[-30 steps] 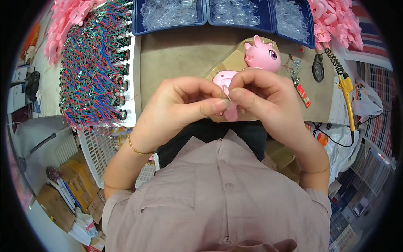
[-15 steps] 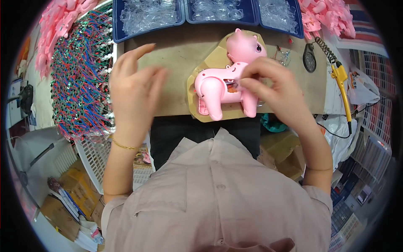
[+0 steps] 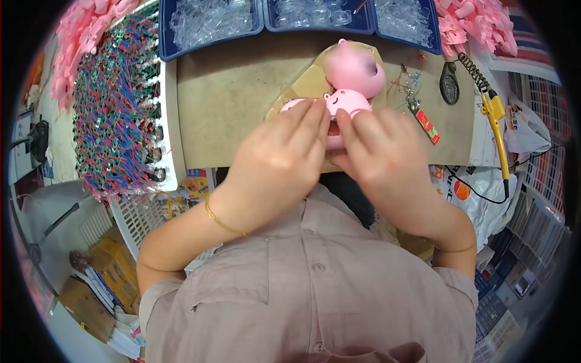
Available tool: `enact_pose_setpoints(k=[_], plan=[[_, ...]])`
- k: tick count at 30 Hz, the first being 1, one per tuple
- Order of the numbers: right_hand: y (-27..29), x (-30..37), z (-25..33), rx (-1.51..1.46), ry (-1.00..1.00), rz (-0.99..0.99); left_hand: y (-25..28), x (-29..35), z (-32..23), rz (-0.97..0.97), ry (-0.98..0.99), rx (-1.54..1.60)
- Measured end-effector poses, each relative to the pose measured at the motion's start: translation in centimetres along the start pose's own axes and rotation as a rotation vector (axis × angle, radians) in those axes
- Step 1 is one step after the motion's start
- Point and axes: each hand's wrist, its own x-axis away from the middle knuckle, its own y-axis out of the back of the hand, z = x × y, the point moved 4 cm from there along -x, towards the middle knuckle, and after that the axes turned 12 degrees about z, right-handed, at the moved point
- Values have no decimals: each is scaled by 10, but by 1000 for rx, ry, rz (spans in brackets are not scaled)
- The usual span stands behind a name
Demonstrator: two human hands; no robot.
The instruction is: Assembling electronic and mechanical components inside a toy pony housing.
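Observation:
A pink plastic toy animal [image 3: 350,81] sits in front of me over the brown work mat [image 3: 242,91], its head pointing away. My left hand [image 3: 281,160] and my right hand [image 3: 378,157] both close around its near end, fingertips meeting on top of the body. Most of the toy's body is hidden under my fingers.
Blue trays of clear plastic parts [image 3: 212,21] line the far edge. A big bundle of red, blue and green wired parts [image 3: 112,103] lies at the left. Pink toy pieces [image 3: 478,27] pile up at far right. A yellow-handled soldering iron [image 3: 493,118] rests at the right.
My left hand, lifted and open half a second ago, has come back down onto the toy. The toy has turned so its head points away from me.

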Motion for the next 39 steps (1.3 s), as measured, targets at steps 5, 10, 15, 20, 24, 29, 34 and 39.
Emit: enact_pose_setpoints(k=[5,10,15,20,24,29,34,39], plan=[[-6,-10,12,266,187,122,1,-3,-10,100,-139,-323],[-13,-9,-89,-737,-158,129,2,-6,-1,140,56,122],[7,-60,-189,15,-261,-199,3,-35,-10,307,79,-31],[-7,-74,-228,-121,-329,-92,30,-19,25,308,384,1070],[-4,-61,-233,-383,-455,-385,12,21,40,116,421,2082],[2,-41,-177,-1536,-364,-527,-25,36,29,83,363,2458],[15,14,-64,-1598,-386,-337,-25,47,31,14,303,2294],[4,1,6,-1682,-254,-351,-25,48,24,-105,361,2186]])
